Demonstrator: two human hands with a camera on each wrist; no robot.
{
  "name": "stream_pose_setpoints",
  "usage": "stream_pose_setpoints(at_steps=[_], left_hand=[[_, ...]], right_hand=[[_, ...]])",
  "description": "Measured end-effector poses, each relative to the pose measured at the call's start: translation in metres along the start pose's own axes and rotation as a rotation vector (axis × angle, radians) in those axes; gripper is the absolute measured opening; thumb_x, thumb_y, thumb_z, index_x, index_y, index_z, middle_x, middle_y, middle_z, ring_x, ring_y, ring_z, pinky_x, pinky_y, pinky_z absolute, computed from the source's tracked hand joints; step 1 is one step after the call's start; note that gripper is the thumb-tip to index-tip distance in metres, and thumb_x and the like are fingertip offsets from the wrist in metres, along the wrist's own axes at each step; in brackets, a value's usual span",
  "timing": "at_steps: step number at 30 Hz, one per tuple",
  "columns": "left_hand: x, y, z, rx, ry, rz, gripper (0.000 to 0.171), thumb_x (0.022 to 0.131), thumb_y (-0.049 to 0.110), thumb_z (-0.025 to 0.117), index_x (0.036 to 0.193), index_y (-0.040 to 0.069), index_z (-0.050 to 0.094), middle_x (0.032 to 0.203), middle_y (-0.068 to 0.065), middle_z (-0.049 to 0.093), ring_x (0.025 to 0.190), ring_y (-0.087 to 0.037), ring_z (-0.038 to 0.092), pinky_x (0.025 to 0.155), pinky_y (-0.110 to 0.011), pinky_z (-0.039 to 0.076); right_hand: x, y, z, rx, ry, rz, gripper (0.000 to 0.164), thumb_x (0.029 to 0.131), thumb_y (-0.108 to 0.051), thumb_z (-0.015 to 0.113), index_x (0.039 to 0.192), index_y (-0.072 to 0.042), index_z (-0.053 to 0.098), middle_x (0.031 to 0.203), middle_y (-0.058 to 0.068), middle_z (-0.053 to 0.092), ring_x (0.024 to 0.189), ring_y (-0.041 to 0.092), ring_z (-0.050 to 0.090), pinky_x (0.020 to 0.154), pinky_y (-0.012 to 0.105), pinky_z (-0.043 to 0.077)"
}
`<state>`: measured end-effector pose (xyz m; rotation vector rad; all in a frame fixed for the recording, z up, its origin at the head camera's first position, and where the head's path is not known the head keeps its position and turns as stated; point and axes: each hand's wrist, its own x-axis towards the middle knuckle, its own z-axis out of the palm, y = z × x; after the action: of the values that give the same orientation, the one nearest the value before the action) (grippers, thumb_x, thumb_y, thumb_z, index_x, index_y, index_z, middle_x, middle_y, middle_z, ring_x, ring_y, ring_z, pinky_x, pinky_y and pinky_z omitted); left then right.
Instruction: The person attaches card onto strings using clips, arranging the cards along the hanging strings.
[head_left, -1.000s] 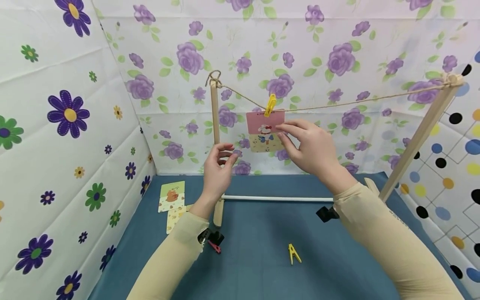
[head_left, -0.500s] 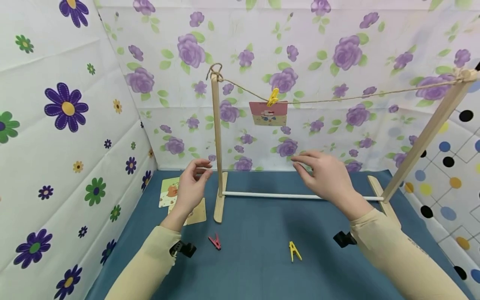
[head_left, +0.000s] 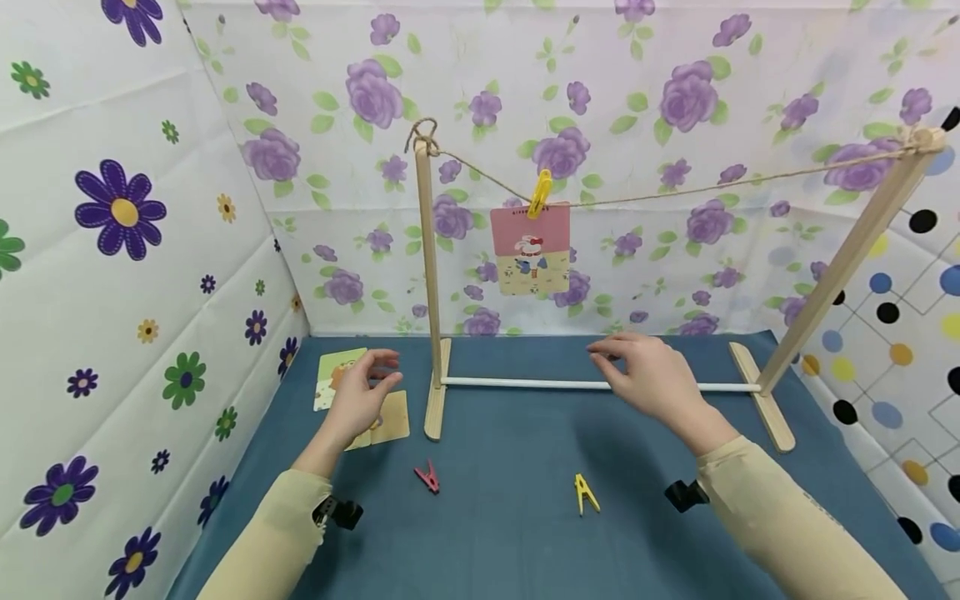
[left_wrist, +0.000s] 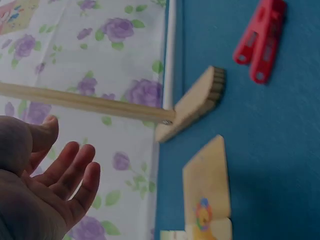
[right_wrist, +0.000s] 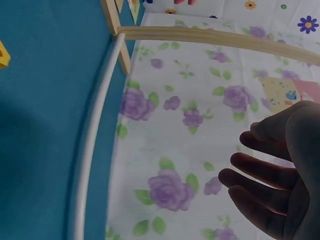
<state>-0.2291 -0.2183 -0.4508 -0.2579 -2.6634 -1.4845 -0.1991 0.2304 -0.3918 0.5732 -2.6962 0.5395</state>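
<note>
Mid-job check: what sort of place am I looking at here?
Probably a makeshift tabletop booth: a floral backdrop stands behind a blue surface, where a wooden frame carries a card clipped to its string.

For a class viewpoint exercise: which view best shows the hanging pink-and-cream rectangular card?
The head view: the pink-and-cream rectangular card fits wholly in frame. Left wrist shows only a cropped piece, top left; right wrist, one at the right edge.

Lower left, the left hand (head_left: 358,402) partly hides a green card (head_left: 327,382); lettering (head_left: 521,212) on the hanging card (head_left: 532,265), upper centre, is unreadably small.
</note>
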Motion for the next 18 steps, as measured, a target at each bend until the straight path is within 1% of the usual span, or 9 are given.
stream_pose_setpoints(at_steps=[4, 5, 7, 11, 13, 15, 18], left_hand=[[-0.006, -0.017, -0.004, 0.057, -0.045, -0.037, 0.037, 0.111, 0.015, 0.063, 0.147, 0.01, 0.058, 0.139, -0.015, 0.063, 0.125, -0.036, 0.063, 0.084, -0.049, 0.059], [-0.007, -0.021, -0.005, 0.076, -0.052, -0.037, 0.038, 0.11, 0.015, 0.064, 0.147, 0.009, 0.058, 0.139, -0.016, 0.063, 0.125, -0.037, 0.062, 0.087, -0.047, 0.058], [-0.009, -0.028, -0.007, 0.105, -0.066, -0.032, 0.04, 0.109, 0.012, 0.064, 0.148, 0.006, 0.057, 0.141, -0.019, 0.062, 0.126, -0.039, 0.062, 0.089, -0.049, 0.057], [-0.011, -0.041, -0.012, 0.185, -0.1, 0.01, 0.044, 0.106, 0.006, 0.068, 0.148, 0.001, 0.057, 0.143, -0.026, 0.06, 0.129, -0.046, 0.059, 0.099, -0.06, 0.051], [-0.01, -0.044, -0.014, 0.235, -0.126, 0.036, 0.047, 0.104, 0.005, 0.07, 0.149, -0.001, 0.056, 0.145, -0.026, 0.059, 0.132, -0.048, 0.056, 0.105, -0.063, 0.047], [-0.009, -0.046, -0.017, 0.285, -0.152, 0.046, 0.051, 0.103, 0.005, 0.073, 0.15, -0.001, 0.055, 0.148, -0.026, 0.057, 0.137, -0.048, 0.053, 0.109, -0.065, 0.044], [-0.005, -0.048, -0.018, 0.366, -0.201, 0.052, 0.058, 0.1, 0.005, 0.076, 0.153, -0.001, 0.053, 0.153, -0.026, 0.054, 0.143, -0.048, 0.047, 0.113, -0.066, 0.04]], right_hand=[[-0.01, 0.004, 0.012, 0.032, -0.045, 0.036, 0.023, 0.105, -0.026, 0.072, 0.123, -0.016, 0.082, 0.118, 0.006, 0.077, 0.087, 0.02, 0.074, 0.058, 0.036, 0.054], [-0.013, 0.006, 0.016, 0.035, -0.054, 0.041, 0.023, 0.105, -0.026, 0.072, 0.123, -0.016, 0.082, 0.117, 0.005, 0.077, 0.09, 0.021, 0.075, 0.06, 0.036, 0.055], [-0.018, 0.009, 0.022, 0.046, -0.066, 0.052, 0.022, 0.105, -0.027, 0.072, 0.122, -0.016, 0.082, 0.117, 0.004, 0.077, 0.093, 0.021, 0.075, 0.063, 0.038, 0.058], [-0.029, 0.014, 0.031, 0.071, -0.091, 0.076, 0.022, 0.105, -0.027, 0.072, 0.122, -0.016, 0.082, 0.115, 0.004, 0.078, 0.093, 0.02, 0.074, 0.068, 0.041, 0.059], [-0.033, 0.016, 0.036, 0.08, -0.114, 0.091, 0.022, 0.105, -0.027, 0.073, 0.121, -0.015, 0.082, 0.113, 0.004, 0.078, 0.091, 0.018, 0.074, 0.069, 0.041, 0.06], [-0.037, 0.017, 0.04, 0.086, -0.154, 0.109, 0.021, 0.105, -0.027, 0.073, 0.121, -0.016, 0.082, 0.111, 0.002, 0.078, 0.089, 0.016, 0.073, 0.07, 0.041, 0.06], [-0.042, 0.017, 0.048, 0.078, -0.238, 0.134, 0.021, 0.105, -0.028, 0.072, 0.121, -0.018, 0.082, 0.11, 0.0, 0.078, 0.086, 0.011, 0.071, 0.068, 0.038, 0.059]])
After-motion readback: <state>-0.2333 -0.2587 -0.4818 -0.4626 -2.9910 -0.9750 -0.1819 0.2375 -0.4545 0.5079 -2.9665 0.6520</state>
